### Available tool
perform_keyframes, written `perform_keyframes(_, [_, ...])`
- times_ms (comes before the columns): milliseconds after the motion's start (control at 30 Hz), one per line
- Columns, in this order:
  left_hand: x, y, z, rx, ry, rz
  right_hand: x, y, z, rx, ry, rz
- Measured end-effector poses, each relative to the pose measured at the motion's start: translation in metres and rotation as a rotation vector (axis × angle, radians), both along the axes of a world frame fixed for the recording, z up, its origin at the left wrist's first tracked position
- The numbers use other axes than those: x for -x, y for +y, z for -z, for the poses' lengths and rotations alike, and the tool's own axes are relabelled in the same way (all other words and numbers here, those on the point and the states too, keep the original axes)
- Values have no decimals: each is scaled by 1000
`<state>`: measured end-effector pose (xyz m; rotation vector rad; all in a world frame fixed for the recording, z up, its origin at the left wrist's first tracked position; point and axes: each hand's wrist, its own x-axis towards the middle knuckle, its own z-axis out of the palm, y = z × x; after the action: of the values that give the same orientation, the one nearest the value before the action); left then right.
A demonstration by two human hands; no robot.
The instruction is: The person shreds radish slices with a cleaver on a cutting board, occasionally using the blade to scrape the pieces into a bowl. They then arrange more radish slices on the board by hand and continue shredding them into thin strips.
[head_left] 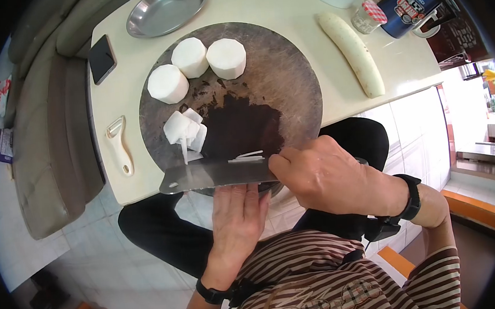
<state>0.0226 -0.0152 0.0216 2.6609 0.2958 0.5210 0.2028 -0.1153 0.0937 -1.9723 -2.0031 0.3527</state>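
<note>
Left hand (237, 218) lies flat, fingertips hidden under the cleaver (214, 175), whose covered handle right hand (323, 175) grips.

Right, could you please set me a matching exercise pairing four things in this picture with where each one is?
Things:
1. cleaver
2. peeler
3. whole radish
4. steel dish

Places:
A. lying right of the cutting board
B. beyond the board, near the table far edge
C. gripped in the right hand
D. lying left of the board

Pairs: 1-C, 2-D, 3-A, 4-B.
</note>
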Motion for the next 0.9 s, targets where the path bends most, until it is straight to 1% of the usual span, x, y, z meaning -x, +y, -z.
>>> perform_keyframes(133, [2, 0, 2, 33, 3, 8, 0, -4, -3, 64, -16, 5])
perform_keyframes(233, [5, 0, 2, 59, 20, 13, 0, -2, -2, 53, 18, -4])
perform_keyframes(367, [1, 0, -1, 31, 22, 15, 2, 3, 2, 57, -2, -27])
perform_keyframes(433, [1, 0, -3, 8, 23, 19, 2, 3, 6, -4, 59, 10])
perform_keyframes(533, [-2, 0, -6, -26, 34, 10, 0, -2, 8, -25, 71, 44])
perform_keyframes(667, [1, -1, -2, -10, 28, 6, 3, -9, 2, 25, 71, 57])
perform_keyframes(833, [2, -1, -2, -5, -1, 0, 4, -3, 0, -14, 17, -14])
perform_keyframes(900, [5, -3, -1, 16, 49, 3, 8, 2, 2, 8, -5, -15])
